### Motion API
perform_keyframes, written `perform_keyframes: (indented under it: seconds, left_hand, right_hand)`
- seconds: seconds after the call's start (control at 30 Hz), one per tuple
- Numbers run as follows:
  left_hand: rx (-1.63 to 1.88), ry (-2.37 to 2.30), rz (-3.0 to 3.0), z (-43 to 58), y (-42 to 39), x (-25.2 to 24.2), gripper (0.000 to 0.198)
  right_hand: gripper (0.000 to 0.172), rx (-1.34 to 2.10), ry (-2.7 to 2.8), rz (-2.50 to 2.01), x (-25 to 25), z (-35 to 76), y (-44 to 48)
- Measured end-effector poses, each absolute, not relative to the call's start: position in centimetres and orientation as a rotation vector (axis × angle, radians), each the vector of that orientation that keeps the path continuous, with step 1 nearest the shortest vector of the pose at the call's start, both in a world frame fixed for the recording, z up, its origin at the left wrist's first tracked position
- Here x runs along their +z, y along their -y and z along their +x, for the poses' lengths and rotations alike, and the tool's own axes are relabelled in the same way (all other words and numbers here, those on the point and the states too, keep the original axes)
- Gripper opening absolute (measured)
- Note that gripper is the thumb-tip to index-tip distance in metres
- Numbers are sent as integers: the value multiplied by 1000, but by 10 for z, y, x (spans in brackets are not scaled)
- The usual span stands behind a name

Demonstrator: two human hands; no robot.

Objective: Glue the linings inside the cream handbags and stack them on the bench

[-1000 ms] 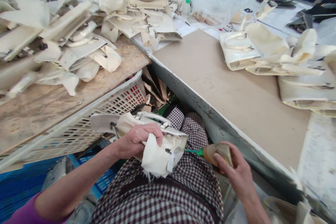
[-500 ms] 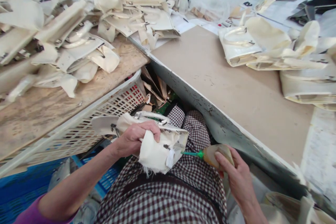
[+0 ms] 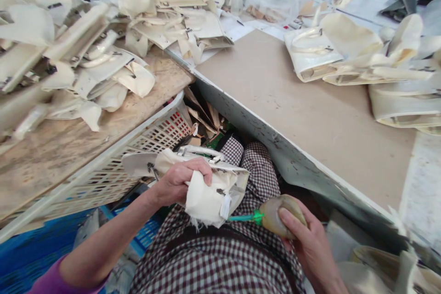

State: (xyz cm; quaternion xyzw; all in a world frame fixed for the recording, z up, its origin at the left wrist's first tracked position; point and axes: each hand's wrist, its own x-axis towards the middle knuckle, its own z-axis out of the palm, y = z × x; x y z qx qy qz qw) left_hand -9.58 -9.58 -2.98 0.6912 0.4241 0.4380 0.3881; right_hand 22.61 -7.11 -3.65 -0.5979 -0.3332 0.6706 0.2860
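Over my lap, my left hand (image 3: 182, 178) is closed on a cream handbag piece (image 3: 206, 200), its fingers wrapped over the folded fabric. The piece has a handle on top, a frayed lower edge and a small white tag (image 3: 225, 206). A grey-white flap sticks out at its left end. My right hand (image 3: 305, 229) grips a squeeze bottle (image 3: 282, 216) of yellowish-brown content, tipped on its side. The bottle's green nozzle (image 3: 243, 217) points left, with its tip at the lower edge of the piece by the tag. Whether the tip touches the fabric I cannot tell.
Heaped cream bag pieces (image 3: 99, 69) cover the wooden table at left. More bag pieces (image 3: 358, 55) lie on the brown board (image 3: 303, 115) at right. A white plastic basket (image 3: 155, 140) and a blue crate (image 3: 37, 252) stand below. Another green-tipped bottle (image 3: 237, 0) stands at the back.
My right hand has brought the bottle lower and slightly left, so its nozzle tip has moved from the piece's right side to its lower edge. My left hand keeps its hold.
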Motion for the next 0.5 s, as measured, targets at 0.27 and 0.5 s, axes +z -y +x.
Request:
perform_keyframes:
  seconds: [0.27,0.5]
  left_hand:
    - [1106,-1069,1762,-95,95,-29,30]
    - [1114,-1074,1791,-90,91,-23,34]
  right_hand:
    - [43,1802,892,-1601,-40,226,67]
    - [54,1514,1168,-1788,-49,241,54]
